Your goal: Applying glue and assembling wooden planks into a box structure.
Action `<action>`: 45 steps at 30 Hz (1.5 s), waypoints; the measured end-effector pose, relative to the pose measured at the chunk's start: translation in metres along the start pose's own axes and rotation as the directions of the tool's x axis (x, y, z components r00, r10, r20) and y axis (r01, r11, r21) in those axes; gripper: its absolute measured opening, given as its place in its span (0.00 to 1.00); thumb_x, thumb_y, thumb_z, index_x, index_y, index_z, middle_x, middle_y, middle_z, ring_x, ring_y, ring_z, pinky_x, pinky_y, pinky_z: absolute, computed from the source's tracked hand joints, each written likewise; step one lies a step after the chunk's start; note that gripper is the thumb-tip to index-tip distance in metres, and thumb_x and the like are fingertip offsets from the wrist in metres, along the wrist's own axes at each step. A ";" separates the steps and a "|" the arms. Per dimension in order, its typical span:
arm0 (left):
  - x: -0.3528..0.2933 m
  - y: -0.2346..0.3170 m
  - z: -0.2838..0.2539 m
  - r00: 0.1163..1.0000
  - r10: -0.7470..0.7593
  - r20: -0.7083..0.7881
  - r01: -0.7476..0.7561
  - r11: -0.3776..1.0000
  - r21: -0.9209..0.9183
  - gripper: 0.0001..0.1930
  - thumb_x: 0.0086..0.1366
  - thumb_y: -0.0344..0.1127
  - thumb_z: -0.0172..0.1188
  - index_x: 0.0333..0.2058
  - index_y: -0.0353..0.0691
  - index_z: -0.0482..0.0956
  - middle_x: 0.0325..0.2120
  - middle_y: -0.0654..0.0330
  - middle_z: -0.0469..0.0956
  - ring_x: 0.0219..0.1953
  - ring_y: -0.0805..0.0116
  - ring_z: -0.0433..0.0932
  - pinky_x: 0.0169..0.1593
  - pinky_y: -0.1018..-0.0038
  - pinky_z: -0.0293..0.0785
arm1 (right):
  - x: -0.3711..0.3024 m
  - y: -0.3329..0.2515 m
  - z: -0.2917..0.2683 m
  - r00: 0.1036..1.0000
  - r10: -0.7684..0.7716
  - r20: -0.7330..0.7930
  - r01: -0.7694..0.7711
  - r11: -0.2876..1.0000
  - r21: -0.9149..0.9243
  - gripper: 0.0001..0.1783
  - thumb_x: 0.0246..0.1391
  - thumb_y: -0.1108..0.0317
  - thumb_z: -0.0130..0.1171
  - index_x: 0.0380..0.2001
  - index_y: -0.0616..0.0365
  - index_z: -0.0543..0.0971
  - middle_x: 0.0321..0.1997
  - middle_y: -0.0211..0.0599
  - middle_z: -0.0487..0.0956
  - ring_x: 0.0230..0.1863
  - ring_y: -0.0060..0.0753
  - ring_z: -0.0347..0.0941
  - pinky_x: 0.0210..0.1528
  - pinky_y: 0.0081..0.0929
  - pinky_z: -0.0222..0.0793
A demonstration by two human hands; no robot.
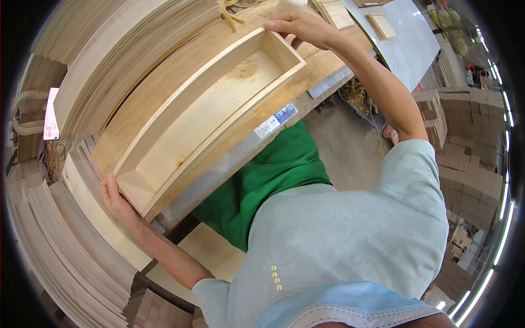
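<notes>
A long, open-topped wooden box (213,104) of pale wood lies slantwise over the workbench (183,65), its hollow side up and nothing inside. My left hand (119,203) grips the near left end, thumb at the rim and fingers against the outer side. At the far right end my right hand (303,28) holds the short wall, thumb on the corner and fingers curled over the outer face. Two dark knots mark the box floor. Whether its underside rests fully on the bench is hidden.
Tall stacks of thin boards (104,71) crowd the bench's far left. More boards (71,246) stand at lower left, near a pink-screened device (51,115). Tan strips (229,15) lie at the back. Small panels (381,26) sit on a white table (407,49). Wood stacks (465,136) fill the right.
</notes>
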State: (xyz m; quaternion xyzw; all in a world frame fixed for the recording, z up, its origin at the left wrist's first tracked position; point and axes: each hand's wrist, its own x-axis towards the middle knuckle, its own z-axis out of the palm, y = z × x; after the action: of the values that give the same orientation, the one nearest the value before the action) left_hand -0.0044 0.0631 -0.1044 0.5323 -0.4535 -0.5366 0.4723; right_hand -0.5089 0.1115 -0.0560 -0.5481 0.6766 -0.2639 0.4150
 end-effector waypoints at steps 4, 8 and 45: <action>-0.024 0.005 0.008 0.997 0.041 -0.066 -0.040 0.999 0.010 0.14 0.71 0.37 0.49 0.48 0.34 0.71 0.46 0.54 0.74 0.46 0.70 0.73 0.47 0.76 0.71 | 0.010 0.018 0.018 0.989 0.019 -0.145 -0.007 0.996 0.085 0.27 0.59 0.44 0.52 0.44 0.59 0.79 0.37 0.35 0.78 0.39 0.26 0.73 0.34 0.27 0.75; -0.044 0.001 -0.020 0.967 0.229 0.110 -0.247 0.949 0.194 0.21 0.69 0.31 0.49 0.59 0.34 0.66 0.60 0.54 0.65 0.59 0.66 0.65 0.56 0.72 0.66 | 0.004 0.036 0.003 0.977 0.052 -0.205 -0.045 0.998 0.040 0.26 0.59 0.43 0.50 0.51 0.47 0.78 0.39 0.20 0.75 0.37 0.15 0.65 0.37 0.21 0.62; -0.045 0.077 -0.009 0.866 -0.309 0.392 0.100 0.877 0.470 0.38 0.57 0.24 0.61 0.66 0.45 0.57 0.33 0.65 0.67 0.35 0.76 0.71 0.42 0.79 0.70 | 0.010 0.041 0.004 0.991 0.004 -0.133 0.025 0.976 0.218 0.28 0.59 0.43 0.52 0.46 0.57 0.79 0.34 0.29 0.78 0.33 0.17 0.74 0.34 0.17 0.73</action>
State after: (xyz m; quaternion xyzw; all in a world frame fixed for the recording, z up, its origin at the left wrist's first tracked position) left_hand 0.0055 0.0967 -0.0225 0.5292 -0.5988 -0.5793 0.1604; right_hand -0.5280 0.1126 -0.0942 -0.4839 0.6665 -0.3748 0.4257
